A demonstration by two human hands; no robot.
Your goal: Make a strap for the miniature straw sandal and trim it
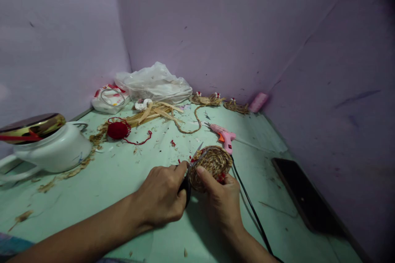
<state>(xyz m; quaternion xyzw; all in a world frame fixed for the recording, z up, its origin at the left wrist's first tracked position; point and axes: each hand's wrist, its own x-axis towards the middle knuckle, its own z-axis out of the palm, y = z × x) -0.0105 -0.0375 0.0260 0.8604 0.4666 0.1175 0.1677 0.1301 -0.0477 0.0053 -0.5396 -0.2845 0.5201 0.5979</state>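
My left hand [166,191] is closed round the black handles of a pair of scissors [185,189]. Their blades point up and away, lying against the left edge of a round coaster of coiled, braided straw [216,162]. My right hand [224,197] grips that coaster, with the thumb on its near face and the other fingers mostly hidden behind it. Bits of red yarn show at the coaster's upper left edge and beside my right fingers. Just beyond the coaster lies a pink glue gun [224,135] with an orange trigger.
A red yarn ball [119,129], straw strips [154,113] and a braided cord [188,131] lie farther back. At left stands a white pot [58,152]; at right lies a phone [304,197]. A black cable [249,205] runs toward me. Plastic bag [154,84] and walls close the back.
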